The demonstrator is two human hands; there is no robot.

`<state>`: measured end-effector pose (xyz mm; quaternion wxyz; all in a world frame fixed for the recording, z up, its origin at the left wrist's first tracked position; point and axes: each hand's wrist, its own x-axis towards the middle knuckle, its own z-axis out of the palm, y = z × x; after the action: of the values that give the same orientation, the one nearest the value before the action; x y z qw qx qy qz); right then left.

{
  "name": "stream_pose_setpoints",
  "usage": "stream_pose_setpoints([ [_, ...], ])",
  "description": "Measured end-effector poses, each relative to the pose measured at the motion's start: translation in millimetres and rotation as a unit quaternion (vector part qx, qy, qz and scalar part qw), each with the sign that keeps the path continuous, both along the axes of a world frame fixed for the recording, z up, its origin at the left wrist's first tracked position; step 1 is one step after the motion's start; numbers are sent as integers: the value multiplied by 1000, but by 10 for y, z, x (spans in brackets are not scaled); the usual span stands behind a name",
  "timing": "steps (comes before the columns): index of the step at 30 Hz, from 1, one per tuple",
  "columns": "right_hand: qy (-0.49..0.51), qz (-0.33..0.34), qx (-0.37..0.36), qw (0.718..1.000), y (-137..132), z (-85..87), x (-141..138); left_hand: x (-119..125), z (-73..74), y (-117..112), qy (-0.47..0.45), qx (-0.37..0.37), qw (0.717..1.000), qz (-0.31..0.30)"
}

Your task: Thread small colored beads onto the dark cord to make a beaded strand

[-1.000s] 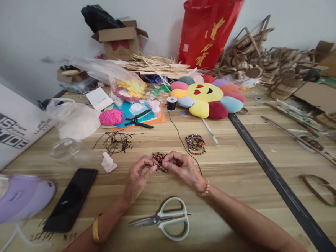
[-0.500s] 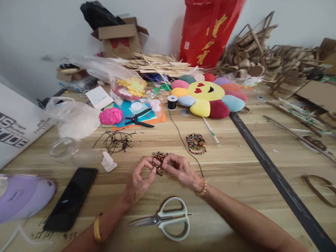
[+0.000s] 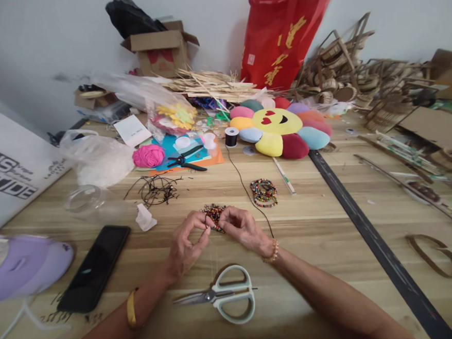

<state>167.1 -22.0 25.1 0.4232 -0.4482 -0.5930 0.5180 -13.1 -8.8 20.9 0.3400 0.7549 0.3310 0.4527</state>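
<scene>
Both hands meet over the middle of the wooden table. My left hand pinches a thin black cord at a bundle of small multicoloured beads. My right hand is closed on the same beaded string from the right. The black cord runs back from my right wrist to a black thread spool. A finished coil of coloured beads lies just beyond my hands. White-handled scissors rest closed below my wrists.
A black phone and a purple-white device lie at the left. Cut cord scraps, black pliers, a pink yarn ball, a flower-shaped emoji cushion, a red bag and a long dark ruler surround the hands.
My hands have shifted slightly and the left thumb and finger have tightened on the cord beside the beads. The view has tilted a little downward.
</scene>
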Motion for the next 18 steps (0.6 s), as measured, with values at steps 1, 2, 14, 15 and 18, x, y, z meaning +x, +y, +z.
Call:
stream_pose_setpoints([
  [1, -5, -1, 4, 1000, -2, -3, 0, -1, 3, 1, -5, -11, 1000, -3],
  [2, -12, -4, 9, 1000, -5, -4, 0, -3, 6, 2, -10, -26, 1000, -7],
  [14, -158, 5, 239, 958, -23, 19, 24, -46, -41, 114, -82, -244, 966, -6],
  [15, -186, 6, 270, 945, -33, 19, 27, -49, -58, 121, -79, -245, 966, 1],
  [18, -283, 1, 355, 891, -66, 22, 34, -55, -98, 128, -74, -220, 973, 1],
])
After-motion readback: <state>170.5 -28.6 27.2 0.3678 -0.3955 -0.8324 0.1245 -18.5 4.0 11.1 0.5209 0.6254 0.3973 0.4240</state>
